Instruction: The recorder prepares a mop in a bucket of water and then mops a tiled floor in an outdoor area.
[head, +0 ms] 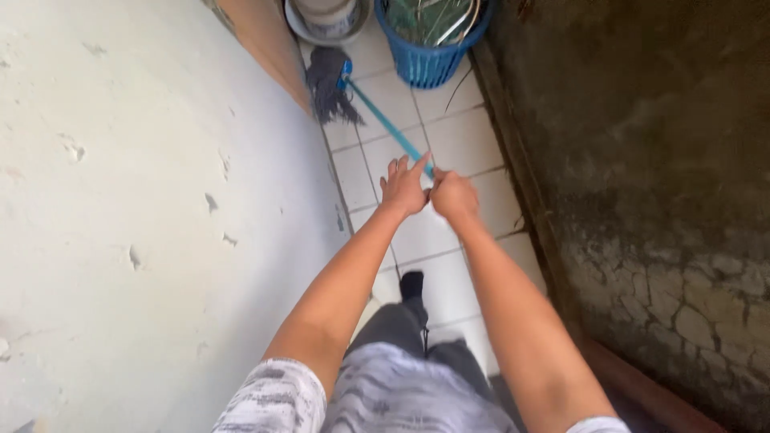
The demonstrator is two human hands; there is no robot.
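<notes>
your right hand (454, 195) is closed around the blue mop handle (389, 126). your left hand (403, 186) rests beside it, fingers spread open, above the white tiled floor (465, 140)

A narrow tiled floor (449, 144) runs between white wall (144, 200) and dark wall (642, 160), blocked by blue basket (429, 60).

Two hands showed in the narrow passage: one left hand (403, 187) and one right hand (454, 196), both at the end of one blue mop handle (391, 127). There was one mop, with one dark stringy mop head (329, 84). One blue slatted basket (429, 58) stood at the far end, and beside it one pale round bucket (325, 18), possibly set in a basin. One dark foot (411, 285) was visible below.
</notes>
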